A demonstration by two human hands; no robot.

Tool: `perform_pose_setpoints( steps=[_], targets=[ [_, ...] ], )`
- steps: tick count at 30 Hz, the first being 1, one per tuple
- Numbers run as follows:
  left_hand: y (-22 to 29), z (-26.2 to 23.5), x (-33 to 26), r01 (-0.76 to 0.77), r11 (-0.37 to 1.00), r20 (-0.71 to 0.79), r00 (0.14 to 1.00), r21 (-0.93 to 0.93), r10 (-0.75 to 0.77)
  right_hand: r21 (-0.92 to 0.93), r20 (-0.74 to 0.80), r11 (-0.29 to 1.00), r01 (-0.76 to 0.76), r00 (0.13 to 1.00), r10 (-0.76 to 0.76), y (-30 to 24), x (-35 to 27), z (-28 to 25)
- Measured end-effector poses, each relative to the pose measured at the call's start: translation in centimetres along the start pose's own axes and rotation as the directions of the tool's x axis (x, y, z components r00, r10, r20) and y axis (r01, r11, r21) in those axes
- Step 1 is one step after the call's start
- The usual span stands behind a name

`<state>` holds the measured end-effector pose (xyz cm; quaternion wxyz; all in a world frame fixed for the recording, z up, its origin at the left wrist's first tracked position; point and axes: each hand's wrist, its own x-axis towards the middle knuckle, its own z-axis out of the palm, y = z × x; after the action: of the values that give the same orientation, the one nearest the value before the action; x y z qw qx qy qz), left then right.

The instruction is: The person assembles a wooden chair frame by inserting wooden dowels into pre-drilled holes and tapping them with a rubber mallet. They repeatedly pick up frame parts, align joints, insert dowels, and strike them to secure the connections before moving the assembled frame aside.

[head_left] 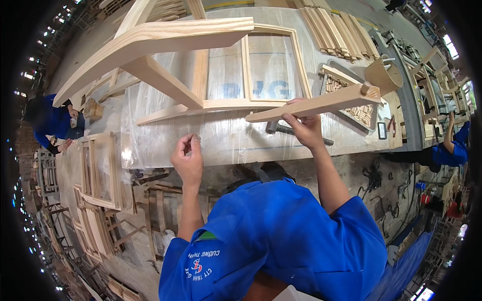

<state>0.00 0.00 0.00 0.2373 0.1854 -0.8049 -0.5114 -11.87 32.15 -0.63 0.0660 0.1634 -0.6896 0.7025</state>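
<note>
Saw a big table (pixel 226 146) under clear plastic, with a wooden frame (pixel 165 81) on top, ahead of the hands, mostly left, cut off at the top. Saw a long wooden bar (pixel 326 104) held up sideways, gripped by the right hand (pixel 307 129), with the left end toward the frame. Could not tell whether touching or apart there. Saw a tray (pixel 372 124) of little pegs (pixel 360 114), partly hidden behind the bar. Saw a hammer (pixel 272 127), partly hidden too. Found the left hand (pixel 188 159) farther from the bar, fingers curled; could not tell if pinching anything tiny.
</note>
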Motion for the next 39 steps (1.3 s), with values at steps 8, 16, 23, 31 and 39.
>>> perform_pose_setpoints(
  steps=[8,16,23,31,39],
  targets=[
    [8.9,-2.2,2.0,-0.437,0.899,-0.035,0.898,0.02,0.438,-0.071,0.15,0.962,0.265,0.956,-0.253,-0.6,2.1,5.1],
    [23.0,0.5,7.8,-0.857,0.245,0.213,0.371,0.453,0.904,0.146,0.256,0.953,0.265,0.92,-0.295,0.3,4.9,11.9],
    [22.1,6.0,10.7,-0.727,0.229,0.263,0.495,0.648,0.828,0.133,0.401,0.991,0.032,0.912,-0.084,0.7,5.7,15.2],
    [22.5,7.5,10.4,-0.666,0.282,0.224,0.569,0.691,0.792,0.22,0.379,0.949,0.223,0.877,-0.294,0.1,6.5,14.5],
    [22.6,7.5,10.3,-0.645,0.288,0.224,0.592,0.708,0.774,0.378,0.498,0.908,0.182,0.786,-0.365,0.5,7.2,13.5]
  ],
)
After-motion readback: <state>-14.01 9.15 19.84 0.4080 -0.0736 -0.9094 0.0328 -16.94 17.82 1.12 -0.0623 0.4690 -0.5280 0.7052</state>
